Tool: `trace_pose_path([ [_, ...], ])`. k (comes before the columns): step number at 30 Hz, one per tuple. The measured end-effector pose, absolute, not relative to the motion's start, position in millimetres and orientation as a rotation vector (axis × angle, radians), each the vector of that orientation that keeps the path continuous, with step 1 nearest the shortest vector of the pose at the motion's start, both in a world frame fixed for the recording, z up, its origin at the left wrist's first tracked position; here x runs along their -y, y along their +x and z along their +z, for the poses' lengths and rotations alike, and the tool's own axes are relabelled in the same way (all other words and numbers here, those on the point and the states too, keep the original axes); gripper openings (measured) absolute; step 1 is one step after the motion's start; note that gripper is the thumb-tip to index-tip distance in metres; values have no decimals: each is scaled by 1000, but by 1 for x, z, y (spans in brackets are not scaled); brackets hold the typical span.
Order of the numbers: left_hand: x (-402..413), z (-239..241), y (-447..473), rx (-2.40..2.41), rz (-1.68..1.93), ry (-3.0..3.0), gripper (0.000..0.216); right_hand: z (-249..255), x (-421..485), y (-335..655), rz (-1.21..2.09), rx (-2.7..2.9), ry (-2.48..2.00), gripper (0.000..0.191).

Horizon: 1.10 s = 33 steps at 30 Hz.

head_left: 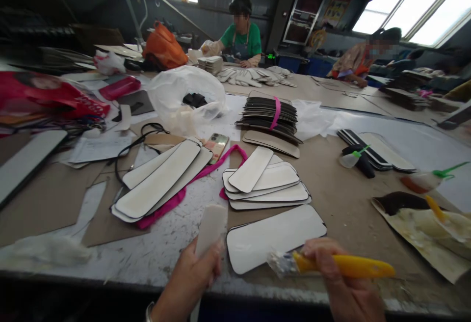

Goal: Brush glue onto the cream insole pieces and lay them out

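Near the table's front edge, my left hand [196, 268] is closed around a pale, narrow strip [211, 226] held upright. In my right hand [340, 275] is a paintbrush [362, 266] with a yellow handle, its whitish bristles pointing left. Those bristles overlap the lower edge of a white rounded panel [272, 236] with dark edging; whether they touch it I cannot tell. Behind that panel lies a fanned pile of similar white panels [267, 182]. Another stack of long white panels [162, 179] rests to the left, over a pink fabric strip [209, 167].
At the right lie a glue-smeared sheet [412, 231] and two bottles with green nozzles, one clear [349, 159], one brownish [419, 183]. A bundle of dark panels [257, 113], a phone [217, 146] and a plastic bag [165, 91] stand farther back. Two people work across the table.
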<state>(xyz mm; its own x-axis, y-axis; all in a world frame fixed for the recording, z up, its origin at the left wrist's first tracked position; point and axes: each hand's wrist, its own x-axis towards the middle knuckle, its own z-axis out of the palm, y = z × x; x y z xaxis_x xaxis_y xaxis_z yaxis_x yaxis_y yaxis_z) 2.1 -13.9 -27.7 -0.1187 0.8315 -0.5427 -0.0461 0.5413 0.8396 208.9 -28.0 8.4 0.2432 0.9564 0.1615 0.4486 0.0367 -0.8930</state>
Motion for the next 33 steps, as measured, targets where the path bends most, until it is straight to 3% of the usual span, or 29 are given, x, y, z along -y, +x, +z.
trace_pose_path([
  [8,22,1,13,-1129,835,644,38,9,17,170,1006,1378,-1445,31],
  [16,18,8,33,-1042,915,507,38,10,18,147,1456,951,-1242,32],
  [22,22,0,41,-1064,974,601,39,5,10,158,1213,744,-1279,35],
  [28,34,-11,49,-1068,926,631,42,4,14,161,1256,699,-1339,36],
  [33,48,-19,30,-1091,720,776,31,21,15,214,1246,542,-1341,38],
])
